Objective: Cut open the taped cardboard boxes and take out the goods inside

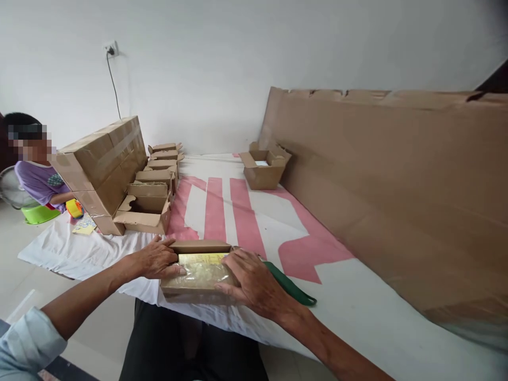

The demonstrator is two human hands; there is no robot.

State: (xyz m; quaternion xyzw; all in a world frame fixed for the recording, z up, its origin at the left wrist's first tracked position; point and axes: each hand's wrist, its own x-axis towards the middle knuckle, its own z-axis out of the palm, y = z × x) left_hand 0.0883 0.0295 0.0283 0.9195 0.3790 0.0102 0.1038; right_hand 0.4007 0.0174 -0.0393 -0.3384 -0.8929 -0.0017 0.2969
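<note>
A small open cardboard box point(190, 292) stands at the near edge of the cloth-covered surface, just above my lap. Inside it lies a clear plastic-wrapped packet point(204, 271) with a yellow printed strip, filling most of the opening. My left hand point(159, 259) grips the box's left end, its thumb resting on the wrapping. On the opposite end, my right hand point(252, 275) is bent over the rim with fingers curled and thumb near the front edge. A dark green strap-like thing point(289, 284) lies beside my right hand, partly hidden behind it.
Several open boxes point(143, 218) line up at left beside a stack of closed cartons point(107, 164). Another open box point(263, 177) stands farther back. A large cardboard sheet point(377, 185) leans along the right. A person point(37, 177) sits at far left near a yellow tape roll point(74, 208).
</note>
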